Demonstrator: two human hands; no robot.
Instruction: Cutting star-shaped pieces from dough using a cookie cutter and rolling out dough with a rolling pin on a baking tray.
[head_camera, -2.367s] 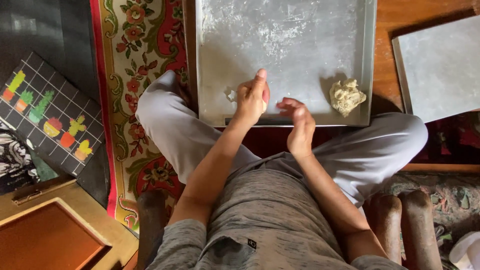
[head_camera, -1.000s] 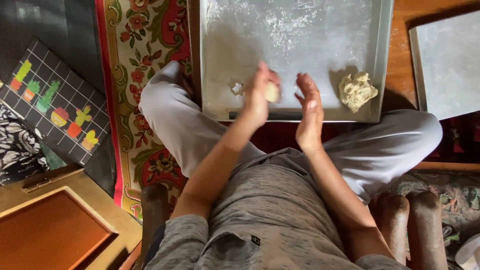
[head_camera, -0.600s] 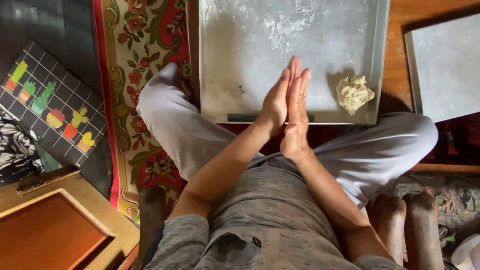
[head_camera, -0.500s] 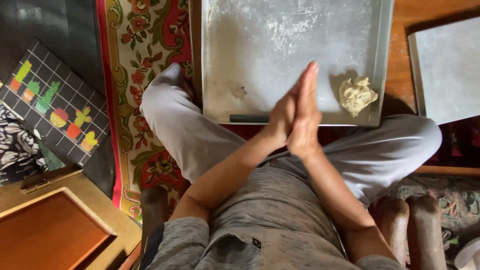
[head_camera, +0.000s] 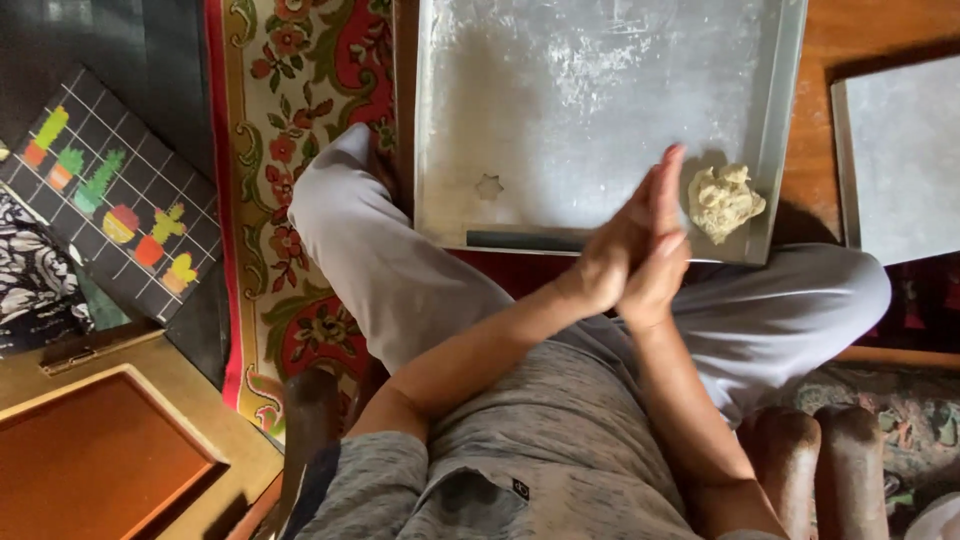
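My left hand (head_camera: 603, 268) and my right hand (head_camera: 662, 262) are pressed flat together, palm to palm, fingers pointing up over the near edge of a floured metal tray (head_camera: 600, 60). The small dough piece seen earlier in my left palm is hidden between them. A rough lump of pale dough (head_camera: 725, 200) lies in the tray's near right corner, just right of my fingertips. A small star-shaped piece (head_camera: 488, 186) sits on the tray's near left part.
I sit cross-legged in grey trousers (head_camera: 400, 280) on a red patterned rug (head_camera: 300, 120). A second metal tray (head_camera: 900, 160) lies on the wood floor at the right. At the left lie a cactus-print mat (head_camera: 110, 200) and a wooden box (head_camera: 90, 460).
My hands were apart with a small dough piece in the left palm; they have closed together on it and slid to the right, the left palm moving forward over the right.
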